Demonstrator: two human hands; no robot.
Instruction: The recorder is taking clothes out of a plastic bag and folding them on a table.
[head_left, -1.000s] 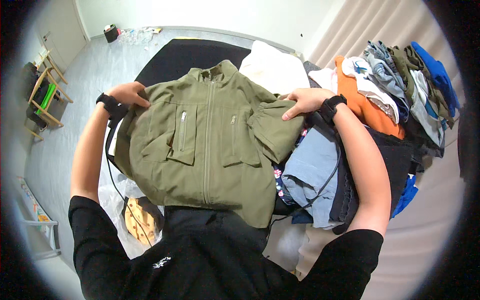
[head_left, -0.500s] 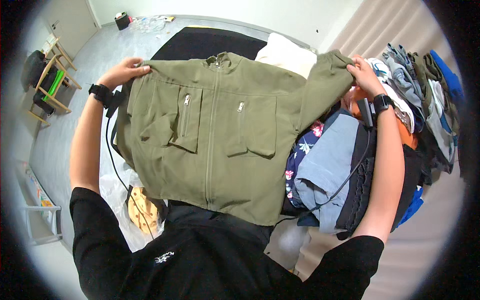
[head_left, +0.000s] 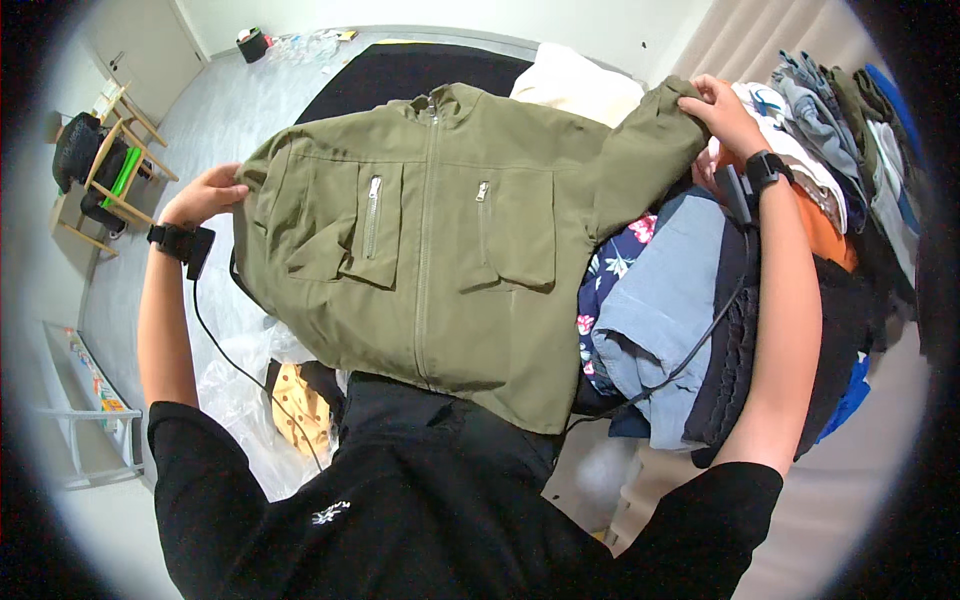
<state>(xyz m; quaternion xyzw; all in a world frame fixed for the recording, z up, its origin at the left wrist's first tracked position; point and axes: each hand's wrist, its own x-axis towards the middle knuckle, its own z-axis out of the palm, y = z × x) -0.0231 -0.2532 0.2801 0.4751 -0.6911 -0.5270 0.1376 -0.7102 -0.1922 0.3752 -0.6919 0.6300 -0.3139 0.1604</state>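
Observation:
An olive green zip-up jacket (head_left: 470, 240) is spread out in front of me, front side up, with its collar away from me. Its long zip is done up, and two chest pockets with silver zip pulls show. My left hand (head_left: 207, 196) pinches the jacket at its left side, near the shoulder and sleeve, thumb on top. With fingers closed on the cuff, my right hand (head_left: 722, 112) holds the other sleeve stretched out to the right. The hem hangs close to my body.
Piled clothes lie at right, among them a grey-blue garment (head_left: 660, 310) and a floral navy one (head_left: 605, 310). Behind the jacket are a black surface (head_left: 420, 75) and a cream cloth (head_left: 575, 88). Plastic-wrapped spotted yellow fabric (head_left: 300, 405) sits at lower left; a wooden chair (head_left: 125, 180) stands farther left.
My left hand has moved down and left along the jacket's edge from the shoulder. The right hand has shifted slightly up and right, still holding the cuff.

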